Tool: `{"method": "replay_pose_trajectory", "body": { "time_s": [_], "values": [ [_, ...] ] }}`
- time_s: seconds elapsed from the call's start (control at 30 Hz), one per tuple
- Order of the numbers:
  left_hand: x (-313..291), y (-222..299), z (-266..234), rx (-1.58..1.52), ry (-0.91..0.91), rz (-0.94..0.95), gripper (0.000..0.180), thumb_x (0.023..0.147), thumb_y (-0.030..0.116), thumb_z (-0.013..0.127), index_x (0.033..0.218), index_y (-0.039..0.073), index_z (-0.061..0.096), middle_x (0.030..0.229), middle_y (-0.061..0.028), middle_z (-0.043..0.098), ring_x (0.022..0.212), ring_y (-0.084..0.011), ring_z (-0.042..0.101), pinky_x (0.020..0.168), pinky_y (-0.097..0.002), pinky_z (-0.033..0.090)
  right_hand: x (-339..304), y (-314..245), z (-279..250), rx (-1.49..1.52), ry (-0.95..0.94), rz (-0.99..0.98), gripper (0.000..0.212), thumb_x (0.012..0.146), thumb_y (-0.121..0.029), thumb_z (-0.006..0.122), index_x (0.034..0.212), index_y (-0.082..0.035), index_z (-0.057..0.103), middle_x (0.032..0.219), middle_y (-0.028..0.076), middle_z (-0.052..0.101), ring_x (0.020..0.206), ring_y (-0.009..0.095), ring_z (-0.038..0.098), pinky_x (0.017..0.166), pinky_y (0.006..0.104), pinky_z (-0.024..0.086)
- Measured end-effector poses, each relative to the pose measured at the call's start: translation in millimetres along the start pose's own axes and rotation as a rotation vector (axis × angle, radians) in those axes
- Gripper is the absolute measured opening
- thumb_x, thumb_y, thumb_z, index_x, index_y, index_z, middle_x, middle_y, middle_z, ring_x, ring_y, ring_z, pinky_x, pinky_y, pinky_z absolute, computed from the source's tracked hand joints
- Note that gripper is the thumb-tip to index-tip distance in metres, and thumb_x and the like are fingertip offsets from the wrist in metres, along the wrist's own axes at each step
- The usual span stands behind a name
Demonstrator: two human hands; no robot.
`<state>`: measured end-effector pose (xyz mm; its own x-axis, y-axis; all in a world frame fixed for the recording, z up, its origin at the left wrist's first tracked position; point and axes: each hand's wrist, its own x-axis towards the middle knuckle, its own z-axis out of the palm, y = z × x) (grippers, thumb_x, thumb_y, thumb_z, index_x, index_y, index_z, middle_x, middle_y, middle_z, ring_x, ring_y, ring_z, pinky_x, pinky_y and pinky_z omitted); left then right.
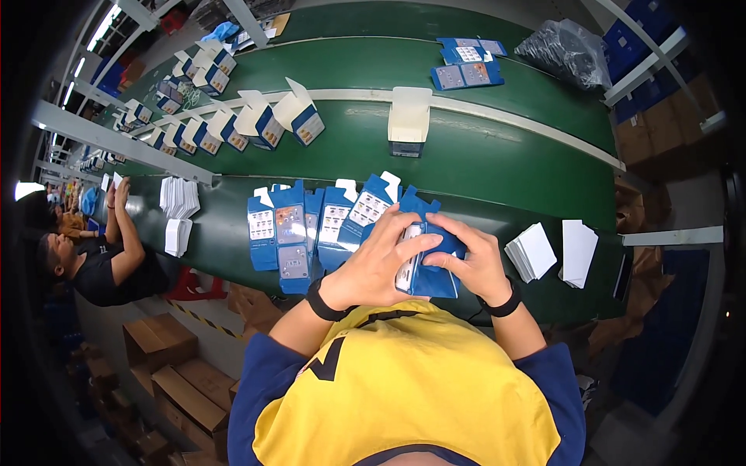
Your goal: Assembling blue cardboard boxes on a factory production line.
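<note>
Both of my hands grip one small blue and white carton (430, 273) just above my yellow shirt. My left hand (378, 262) wraps its left side, fingers over the white printed face. My right hand (472, 258) presses on its right side and top flap. Each wrist wears a black band. On the green belt right beyond my hands, several flat blue carton blanks (289, 230) lie fanned out.
White card stacks (532, 252) lie right of my hands, more (179, 197) to the left. Opened blue and white cartons (260, 122) stand on the far green conveyor (497, 155). A person in black (109, 260) works at left. Brown boxes (175, 373) sit on the floor.
</note>
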<state>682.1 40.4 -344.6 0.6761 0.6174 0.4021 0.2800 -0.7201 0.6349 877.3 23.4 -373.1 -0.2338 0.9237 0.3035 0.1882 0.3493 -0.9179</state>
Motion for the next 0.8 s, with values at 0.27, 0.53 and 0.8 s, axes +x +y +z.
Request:
{"method": "replay_pose_trajectory", "body": {
  "time_s": [0.27,0.53,0.8],
  "values": [
    [-0.6,-2.0,-1.2,-0.049,-0.040,-0.028,0.095,0.052,0.032,0.085,0.130,0.014,0.033,0.121,-0.0185,0.041,0.112,-0.0405,0.043,0.102,-0.0559,0.025,3.0,0.7,-5.8,-0.067,-0.099,0.051,0.054,0.069,-0.022,0.075,0.118,-0.012,0.056,0.107,0.013,0.062,0.087,0.027,0.064,0.073,0.0322,0.051],
    [-9.3,2.9,-0.2,-0.272,-0.053,-0.190,0.112,0.049,0.035,0.089,0.135,0.005,0.025,0.131,-0.0201,0.036,0.126,-0.0341,0.034,0.106,-0.0414,0.024,2.6,-9.9,-21.8,0.265,-0.212,0.127,0.060,0.068,-0.018,0.077,0.122,-0.006,0.053,0.115,0.015,0.059,0.099,0.023,0.062,0.086,0.0308,0.048],
    [3.4,5.4,0.1,-0.166,-0.050,-0.078,0.112,0.055,0.037,0.085,0.139,0.004,0.018,0.137,-0.0207,0.031,0.128,-0.0372,0.031,0.107,-0.0467,0.020,4.5,-16.9,-37.7,0.218,-0.305,0.139,0.071,0.077,-0.035,0.069,0.133,-0.003,0.039,0.128,0.016,0.049,0.118,0.023,0.049,0.099,0.0340,0.036]
  ]
}}
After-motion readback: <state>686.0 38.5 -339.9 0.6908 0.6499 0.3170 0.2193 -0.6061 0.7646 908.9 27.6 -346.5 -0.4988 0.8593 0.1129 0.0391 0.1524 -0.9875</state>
